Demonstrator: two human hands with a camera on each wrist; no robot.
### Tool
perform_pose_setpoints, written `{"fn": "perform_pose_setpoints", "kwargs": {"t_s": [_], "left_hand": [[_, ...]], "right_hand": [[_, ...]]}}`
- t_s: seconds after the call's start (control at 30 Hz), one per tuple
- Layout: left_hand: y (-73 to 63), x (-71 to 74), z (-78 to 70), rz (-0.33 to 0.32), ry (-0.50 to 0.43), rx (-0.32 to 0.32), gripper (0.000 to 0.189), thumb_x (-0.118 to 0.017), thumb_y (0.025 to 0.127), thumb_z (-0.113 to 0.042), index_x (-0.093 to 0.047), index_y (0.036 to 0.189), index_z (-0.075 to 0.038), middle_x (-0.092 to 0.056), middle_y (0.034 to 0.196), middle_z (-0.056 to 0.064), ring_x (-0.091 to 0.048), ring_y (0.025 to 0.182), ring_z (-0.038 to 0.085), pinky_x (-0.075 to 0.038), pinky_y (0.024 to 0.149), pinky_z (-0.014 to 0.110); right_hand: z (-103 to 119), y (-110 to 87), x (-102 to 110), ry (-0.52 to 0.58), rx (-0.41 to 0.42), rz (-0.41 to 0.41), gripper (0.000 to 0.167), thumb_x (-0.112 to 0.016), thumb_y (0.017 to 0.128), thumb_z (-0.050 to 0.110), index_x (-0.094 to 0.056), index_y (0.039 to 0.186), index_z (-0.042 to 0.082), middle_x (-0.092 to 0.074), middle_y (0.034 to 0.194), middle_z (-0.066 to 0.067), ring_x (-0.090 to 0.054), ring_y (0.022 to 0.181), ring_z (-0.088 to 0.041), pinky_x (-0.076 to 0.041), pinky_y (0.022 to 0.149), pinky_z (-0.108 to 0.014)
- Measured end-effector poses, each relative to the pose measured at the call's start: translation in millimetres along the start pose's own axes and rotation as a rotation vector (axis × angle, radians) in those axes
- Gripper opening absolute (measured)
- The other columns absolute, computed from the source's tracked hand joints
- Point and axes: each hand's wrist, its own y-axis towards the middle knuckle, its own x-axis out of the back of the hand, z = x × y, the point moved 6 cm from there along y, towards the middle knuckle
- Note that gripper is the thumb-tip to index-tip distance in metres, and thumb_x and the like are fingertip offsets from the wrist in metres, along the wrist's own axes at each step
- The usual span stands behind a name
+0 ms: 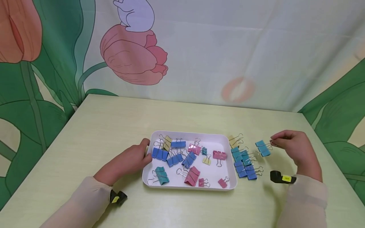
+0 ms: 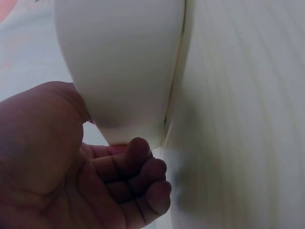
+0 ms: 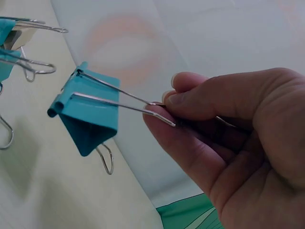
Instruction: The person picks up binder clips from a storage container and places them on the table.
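We pinch a teal metal binder clip (image 1: 262,148) by its wire handles in our right hand (image 1: 296,149) — mid-sort, probably; our left hand (image 1: 126,161), fingers loosely curled, steadies the white plastic tray (image 1: 225,185) — next, set it down gently beside the teal-and-blue clips (image 1: 243,161) already laid out.

Tray (image 1: 148,177) sits mid-table (image 1: 85,133), clips scattered in it; left hand (image 1: 128,161) at its left edge. Clip cluster (image 1: 243,161) just right of tray, right hand (image 1: 296,147) further right, pinching a clip (image 1: 263,148) above table.
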Motion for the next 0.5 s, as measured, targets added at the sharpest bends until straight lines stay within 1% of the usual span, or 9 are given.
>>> {"fn": "perform_pose_setpoints", "kwargs": {"t_s": [0.13, 0.23, 0.33, 0.5], "left_hand": [[0.0, 0.0, 0.1, 0.003, 0.001, 0.004, 0.050, -0.047, 0.093, -0.022, -0.034, 0.135, 0.002, -0.047, 0.066, 0.003, -0.046, 0.060, 0.016, -0.036, 0.057, 0.029], [-0.1, 0.1, 0.1, 0.003, 0.004, 0.006, 0.051, -0.047, 0.093, -0.022, -0.034, 0.135, 0.002, -0.047, 0.066, 0.003, -0.047, 0.061, 0.016, -0.036, 0.058, 0.029], [0.0, 0.1, 0.4, 0.001, 0.006, 0.005, 0.051, -0.047, 0.093, -0.022, -0.034, 0.135, 0.003, -0.047, 0.066, 0.003, -0.047, 0.061, 0.016, -0.036, 0.058, 0.029], [0.5, -0.5, 0.4, -0.004, 0.014, 0.001, 0.051, -0.047, 0.093, -0.022, -0.034, 0.135, 0.003, -0.047, 0.066, 0.003, -0.047, 0.061, 0.016, -0.036, 0.058, 0.029]], "right_hand": [[-3.2, 4.2, -6.9, -0.019, 0.008, 0.063, 0.032, -0.058, 0.095, 0.027, -0.065, 0.114, 0.002, -0.071, 0.104, -0.003, -0.063, 0.089, -0.002, -0.040, 0.097, -0.052], [-6.8, 6.5, -12.3, -0.038, 0.006, 0.113, 0.030, -0.059, 0.094, 0.024, -0.065, 0.114, 0.002, -0.071, 0.108, -0.008, -0.063, 0.094, -0.008, -0.042, 0.096, -0.049], [-9.5, 8.2, -16.8, -0.036, 0.006, 0.144, 0.028, -0.058, 0.094, 0.021, -0.065, 0.113, 0.001, -0.070, 0.110, -0.011, -0.064, 0.098, -0.016, -0.044, 0.095, -0.048], [-13.3, 10.4, -23.8, 0.010, -0.002, 0.177, 0.026, -0.054, 0.095, 0.016, -0.063, 0.112, -0.001, -0.068, 0.111, -0.015, -0.068, 0.102, -0.025, -0.042, 0.099, -0.054]]}}
